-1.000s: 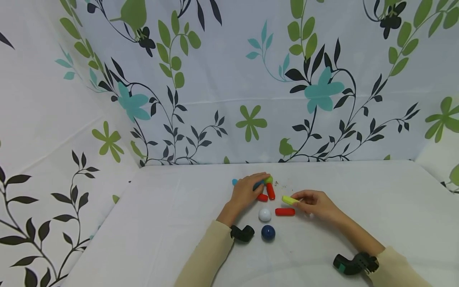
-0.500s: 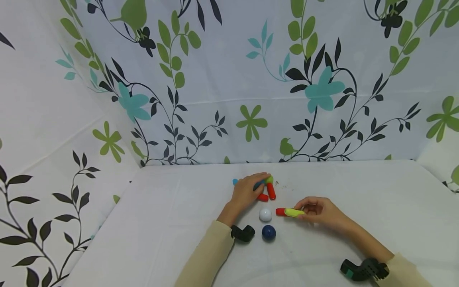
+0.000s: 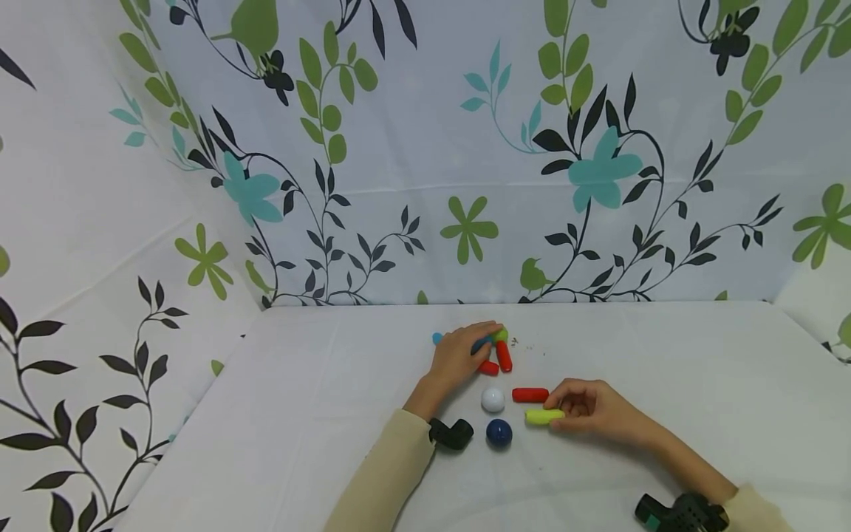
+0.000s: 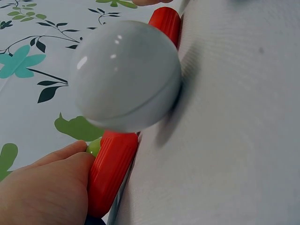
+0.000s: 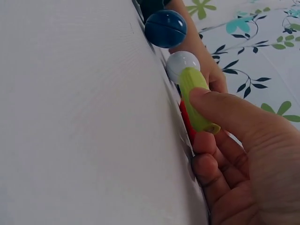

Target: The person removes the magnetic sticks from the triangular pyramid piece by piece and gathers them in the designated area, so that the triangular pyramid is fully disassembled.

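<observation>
My right hand (image 3: pixel 601 408) pinches one end of a yellow-green stick (image 3: pixel 540 417) (image 5: pixel 191 96) between thumb and fingers, just in front of a red stick (image 3: pixel 530 395). Left of these lie a white ball (image 3: pixel 493 400) (image 4: pixel 126 77) and, nearer me, a dark blue ball (image 3: pixel 499 434) (image 5: pixel 165 29). Farther back, my left hand (image 3: pixel 459 360) (image 4: pixel 49 190) rests over a group with a blue piece (image 3: pixel 480 343), a green piece (image 3: pixel 501 335) and two red sticks (image 3: pixel 504 356) (image 4: pixel 112 171). Its palm hides part of the group, and its exact hold is unclear.
A light blue piece (image 3: pixel 436 338) shows just left of my left hand. The white table (image 3: pixel 319 414) ends at a patterned cloth (image 3: pixel 412 148) behind. Black wrist devices (image 3: pixel 452 434) sit on both forearms.
My right hand has brought the yellow-green stick toward me, from behind the single red stick, across it, to its near side. My left hand has stayed in place.
</observation>
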`<state>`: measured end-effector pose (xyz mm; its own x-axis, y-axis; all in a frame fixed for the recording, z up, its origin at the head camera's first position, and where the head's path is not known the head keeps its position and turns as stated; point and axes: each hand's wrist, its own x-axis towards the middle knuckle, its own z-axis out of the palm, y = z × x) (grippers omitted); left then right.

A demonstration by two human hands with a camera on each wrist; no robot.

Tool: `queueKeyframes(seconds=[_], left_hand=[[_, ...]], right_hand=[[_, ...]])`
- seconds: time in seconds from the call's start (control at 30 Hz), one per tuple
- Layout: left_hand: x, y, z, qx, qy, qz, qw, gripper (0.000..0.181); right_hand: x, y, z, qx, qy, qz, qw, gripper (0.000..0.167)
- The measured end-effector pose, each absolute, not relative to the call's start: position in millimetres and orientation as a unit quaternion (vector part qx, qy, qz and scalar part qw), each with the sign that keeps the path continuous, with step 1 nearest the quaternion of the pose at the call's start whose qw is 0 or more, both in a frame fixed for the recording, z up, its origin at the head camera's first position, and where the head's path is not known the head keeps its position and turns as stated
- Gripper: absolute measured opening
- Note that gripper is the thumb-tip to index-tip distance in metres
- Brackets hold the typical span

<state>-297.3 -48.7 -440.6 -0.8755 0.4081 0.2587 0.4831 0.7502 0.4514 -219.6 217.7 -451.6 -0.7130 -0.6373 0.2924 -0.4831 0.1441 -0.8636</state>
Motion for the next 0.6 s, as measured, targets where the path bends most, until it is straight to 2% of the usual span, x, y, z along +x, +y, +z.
queueKeyframes(seconds=[0.37, 0.6], left_hand=[[-296.1, -49.3, -440.2, -0.237, -0.932, -0.265, 0.073, 0.041], [-296.2, -48.3, -440.2, -0.234, -0.933, -0.263, 0.071, 0.042]], right_hand=[[-218.0, 214.4, -454.1, -0.371, 0.767, -0.517, 0.081, 0.021], [-217.0, 212.4, -453.7, -0.388, 0.767, -0.507, 0.056, 0.021]])
